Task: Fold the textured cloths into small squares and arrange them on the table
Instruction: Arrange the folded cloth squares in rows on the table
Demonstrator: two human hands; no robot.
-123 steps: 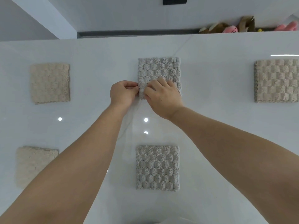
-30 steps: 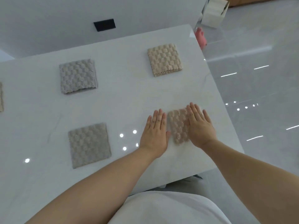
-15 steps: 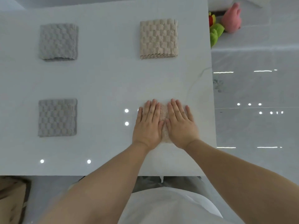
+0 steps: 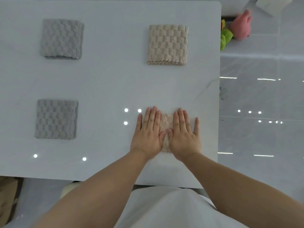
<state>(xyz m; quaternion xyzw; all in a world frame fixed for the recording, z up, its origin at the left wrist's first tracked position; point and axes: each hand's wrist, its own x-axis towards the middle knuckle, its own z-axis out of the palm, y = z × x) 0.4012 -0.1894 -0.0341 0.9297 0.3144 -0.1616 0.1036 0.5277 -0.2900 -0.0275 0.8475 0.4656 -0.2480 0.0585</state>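
Head view: left hand (image 4: 148, 135) and right hand (image 4: 185, 135), fingers straight, grips released, press flat on beige cloth (image 4: 166, 124).

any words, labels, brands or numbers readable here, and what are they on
None: no word, label, brand or number can be read.
far gray cloth, near gray cloth, far beige cloth, near beige cloth pressed by left hand and right hand: texture only, no tag showing.
table, pink toy, white box: no lettering visible; the box is blurred.
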